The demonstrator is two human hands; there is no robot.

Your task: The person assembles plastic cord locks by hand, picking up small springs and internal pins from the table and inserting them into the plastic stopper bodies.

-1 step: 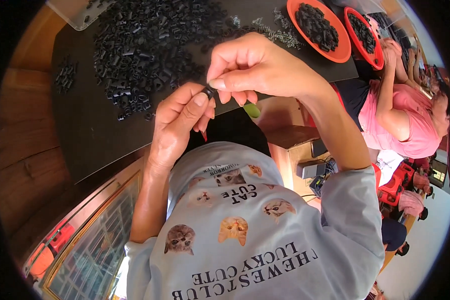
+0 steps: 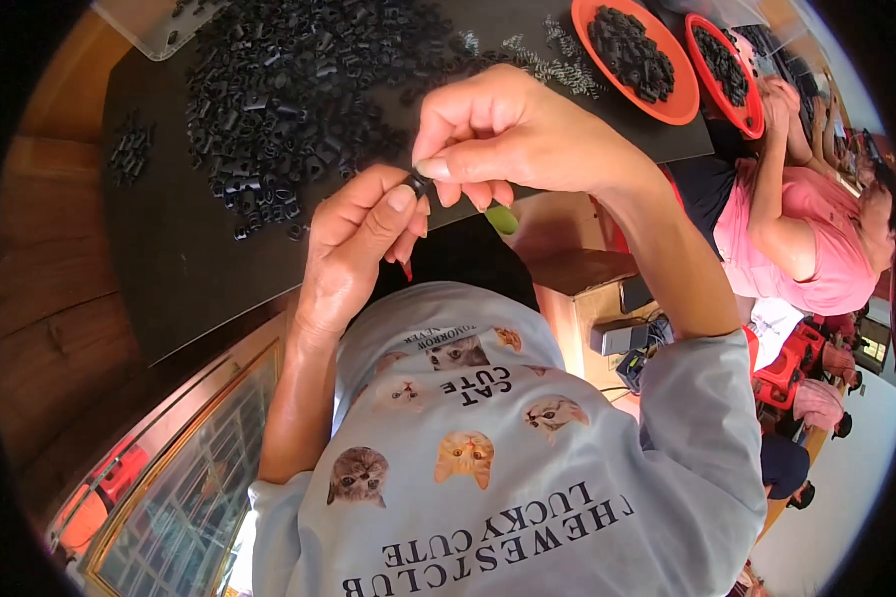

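Observation:
Between the thumb and bent fingers of my left hand is a small black plastic part, ring-like at the end that shows. The thumb and forefinger of my right hand pinch together at its upper end, and my other right fingers curl below. Whether a second tiny piece sits in that right pinch is hidden. Both hands are held together above the near edge of the dark table. Just beyond them spreads a large heap of short black plastic tubes and rings.
Small metal springs lie beside the heap. An orange bowl and a red bowl of black parts stand at the right. A few thin black pieces lie at the left. A co-worker in pink sits to the right.

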